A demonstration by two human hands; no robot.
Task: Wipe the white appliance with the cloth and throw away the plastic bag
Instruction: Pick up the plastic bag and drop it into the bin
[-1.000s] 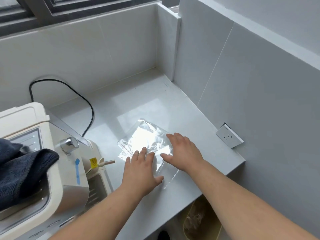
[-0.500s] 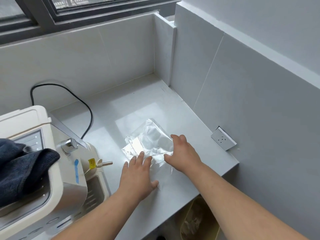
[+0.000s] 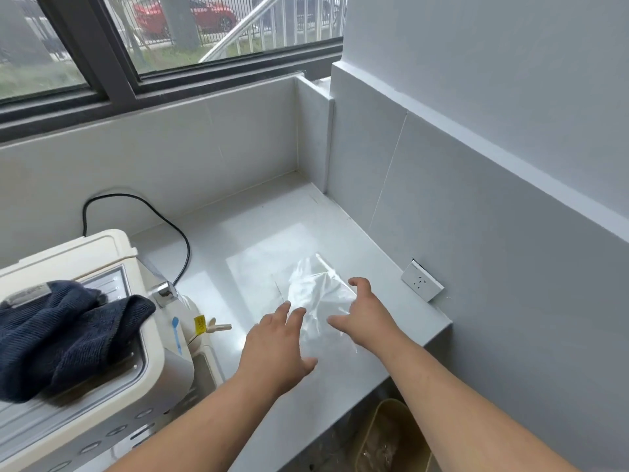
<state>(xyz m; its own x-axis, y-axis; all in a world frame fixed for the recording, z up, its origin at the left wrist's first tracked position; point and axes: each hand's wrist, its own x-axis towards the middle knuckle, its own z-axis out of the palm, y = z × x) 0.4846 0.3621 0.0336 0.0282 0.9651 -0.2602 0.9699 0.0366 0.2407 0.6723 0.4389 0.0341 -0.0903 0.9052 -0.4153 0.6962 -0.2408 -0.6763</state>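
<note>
The clear plastic bag [image 3: 318, 294] lay crumpled on the grey counter [image 3: 258, 240], between both hands. The right hand [image 3: 366, 316], at the bag's three o'clock, curled spread fingers against it without closing. The left hand [image 3: 277, 349], at six o'clock, lay flat, fingers loose, tips touching the film. At nine o'clock stood the white appliance [image 3: 102, 335], with the dark blue cloth [image 3: 58, 335] heaped on top.
</note>
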